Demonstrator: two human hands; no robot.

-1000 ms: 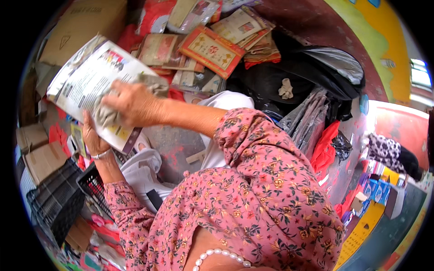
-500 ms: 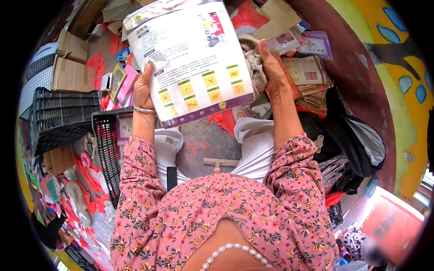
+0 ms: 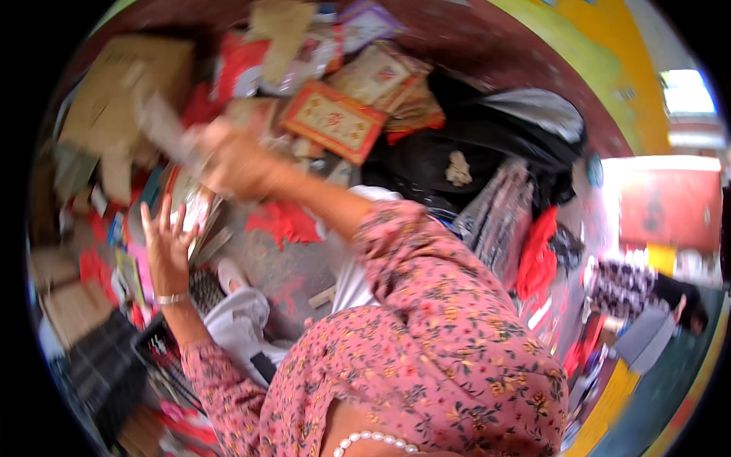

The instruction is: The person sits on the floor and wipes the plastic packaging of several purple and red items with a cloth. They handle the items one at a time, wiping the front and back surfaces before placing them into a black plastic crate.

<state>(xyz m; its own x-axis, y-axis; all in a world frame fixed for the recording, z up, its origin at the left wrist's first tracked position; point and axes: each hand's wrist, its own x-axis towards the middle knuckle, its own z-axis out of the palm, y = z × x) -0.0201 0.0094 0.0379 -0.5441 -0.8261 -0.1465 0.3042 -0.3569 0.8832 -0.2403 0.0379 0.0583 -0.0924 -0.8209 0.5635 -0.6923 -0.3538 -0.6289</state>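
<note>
My left hand (image 3: 169, 247) is held up with its fingers spread and nothing in it. Beyond it, my right hand (image 3: 236, 160) reaches across to the left, blurred by motion, its fingers closed. From that fist sticks out a pale, smeared strip (image 3: 164, 126); whether it is cloth or plastic I cannot tell. Between and just past the hands leans a group of flat, whitish packets (image 3: 194, 206), partly hidden by my right hand. A red-bordered flat box (image 3: 333, 122) lies beyond my right forearm.
A large brown carton (image 3: 129, 91) stands at the far left. Stacked worn booklets (image 3: 377, 76) and a black bag (image 3: 472, 145) lie beyond my right arm. Black plastic crates (image 3: 110, 350) are at the left. Red scraps (image 3: 285, 223) litter the floor. Another person (image 3: 678, 301) is at the far right.
The printed packet is no longer held between my hands. My left hand has let go and spread; my right hand has swung left across the front. The view has turned right.
</note>
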